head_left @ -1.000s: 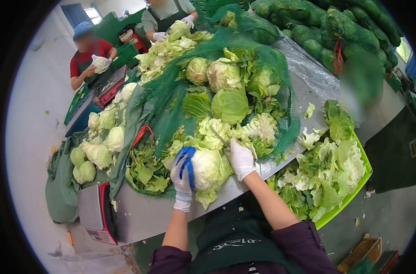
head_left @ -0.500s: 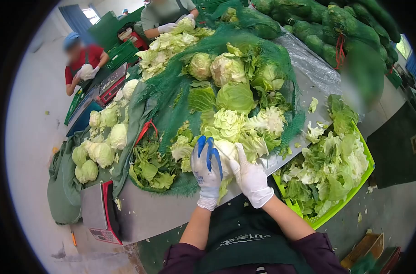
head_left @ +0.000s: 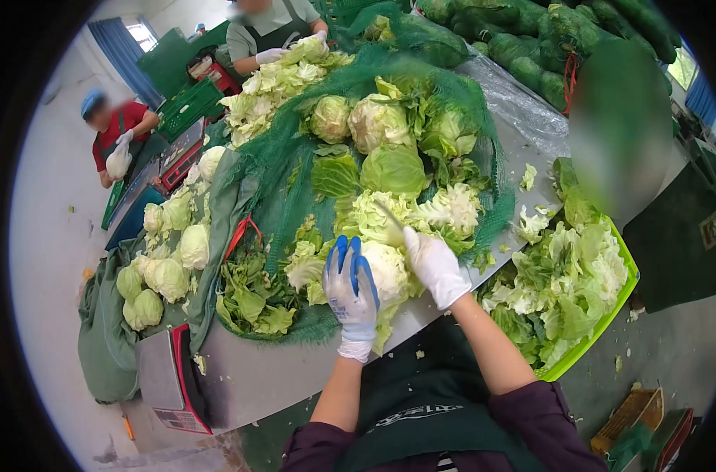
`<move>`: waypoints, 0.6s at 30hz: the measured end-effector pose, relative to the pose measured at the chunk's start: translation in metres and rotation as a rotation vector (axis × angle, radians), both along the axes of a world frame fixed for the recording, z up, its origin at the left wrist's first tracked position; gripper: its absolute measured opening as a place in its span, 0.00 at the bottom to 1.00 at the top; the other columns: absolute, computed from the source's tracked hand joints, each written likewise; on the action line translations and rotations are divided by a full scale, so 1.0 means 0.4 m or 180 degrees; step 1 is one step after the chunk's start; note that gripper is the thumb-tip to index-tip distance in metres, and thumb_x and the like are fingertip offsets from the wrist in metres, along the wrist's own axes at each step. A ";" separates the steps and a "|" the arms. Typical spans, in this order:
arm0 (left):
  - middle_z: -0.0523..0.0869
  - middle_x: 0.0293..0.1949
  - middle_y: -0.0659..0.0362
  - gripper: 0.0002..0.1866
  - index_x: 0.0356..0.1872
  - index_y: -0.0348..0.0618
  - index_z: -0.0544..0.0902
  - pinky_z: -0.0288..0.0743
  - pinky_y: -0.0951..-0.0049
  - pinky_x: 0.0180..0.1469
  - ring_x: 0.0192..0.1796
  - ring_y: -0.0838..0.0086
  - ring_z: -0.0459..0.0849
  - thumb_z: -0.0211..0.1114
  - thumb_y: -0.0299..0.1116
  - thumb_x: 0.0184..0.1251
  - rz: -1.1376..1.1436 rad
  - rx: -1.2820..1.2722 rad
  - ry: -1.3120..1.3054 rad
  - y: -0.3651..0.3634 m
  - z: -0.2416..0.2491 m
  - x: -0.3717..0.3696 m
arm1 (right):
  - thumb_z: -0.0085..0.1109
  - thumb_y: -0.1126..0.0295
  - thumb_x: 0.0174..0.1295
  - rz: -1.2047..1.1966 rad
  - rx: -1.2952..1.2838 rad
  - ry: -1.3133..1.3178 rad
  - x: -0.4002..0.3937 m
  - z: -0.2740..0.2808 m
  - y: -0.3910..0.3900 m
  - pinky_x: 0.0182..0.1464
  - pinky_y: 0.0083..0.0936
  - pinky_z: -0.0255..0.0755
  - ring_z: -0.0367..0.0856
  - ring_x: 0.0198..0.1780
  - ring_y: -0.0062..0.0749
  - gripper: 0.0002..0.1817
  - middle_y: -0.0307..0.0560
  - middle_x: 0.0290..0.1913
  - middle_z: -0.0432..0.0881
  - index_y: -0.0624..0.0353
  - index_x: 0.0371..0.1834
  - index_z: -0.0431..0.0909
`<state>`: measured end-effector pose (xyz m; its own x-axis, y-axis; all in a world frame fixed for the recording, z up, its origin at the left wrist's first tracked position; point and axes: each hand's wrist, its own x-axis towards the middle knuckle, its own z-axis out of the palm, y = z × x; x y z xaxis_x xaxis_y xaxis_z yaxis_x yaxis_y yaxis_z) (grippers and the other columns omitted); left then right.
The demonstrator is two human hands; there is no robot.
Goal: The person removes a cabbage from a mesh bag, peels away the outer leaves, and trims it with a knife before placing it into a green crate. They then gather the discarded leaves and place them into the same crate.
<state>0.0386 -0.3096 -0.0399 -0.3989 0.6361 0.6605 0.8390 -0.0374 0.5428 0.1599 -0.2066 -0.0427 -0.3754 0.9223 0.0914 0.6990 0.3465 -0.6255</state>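
A pale, trimmed head of cabbage [head_left: 388, 275] sits at the near edge of the pile. My left hand [head_left: 351, 293], in a white glove with blue fingertips, grips its left side. In my white-gloved right hand [head_left: 436, 266] is a knife [head_left: 388, 212], its thin blade pointing up and left above the cabbage; the handle is hidden in the fist. Loose leaves lie around and under the head. Just beyond are a whole green cabbage [head_left: 393, 171] and several other heads on a green mesh bag [head_left: 283, 204].
A lime-green crate [head_left: 601, 334] full of leaves stands at right. Trimmed heads [head_left: 165, 275] lie on the left near a scale [head_left: 165, 374]. Filled mesh bags [head_left: 523, 59] are stacked at the back. Two people [head_left: 271, 35] [head_left: 122, 130] handle cabbages across the table.
My right hand has moved slightly right and up off the cabbage, and the knife blade now shows. My left hand stays on the head. The whole view has shifted a little.
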 end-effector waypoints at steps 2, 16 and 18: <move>0.78 0.57 0.45 0.16 0.54 0.35 0.79 0.63 0.57 0.63 0.59 0.51 0.74 0.54 0.28 0.66 -0.0102 0.0024 -0.0026 -0.013 -0.001 -0.011 | 0.36 0.45 0.70 -0.0147 -0.0412 0.0373 0.013 -0.024 0.056 0.44 0.44 0.74 0.81 0.39 0.57 0.32 0.68 0.33 0.81 0.65 0.33 0.81; 0.83 0.48 0.49 0.19 0.50 0.40 0.80 0.72 0.66 0.55 0.49 0.58 0.81 0.67 0.36 0.59 -0.0373 -0.0589 -0.0145 0.036 0.023 -0.079 | 0.62 0.53 0.59 0.0095 0.0186 0.1567 -0.014 0.023 -0.165 0.42 0.40 0.76 0.83 0.36 0.55 0.32 0.57 0.35 0.84 0.50 0.65 0.64; 0.83 0.49 0.51 0.18 0.52 0.37 0.80 0.71 0.68 0.57 0.51 0.63 0.81 0.65 0.34 0.62 -0.0606 -0.0700 -0.0568 0.049 0.034 -0.082 | 0.63 0.54 0.58 0.0090 0.0507 0.1435 -0.017 -0.027 -0.149 0.44 0.39 0.76 0.83 0.39 0.54 0.35 0.59 0.38 0.84 0.47 0.68 0.62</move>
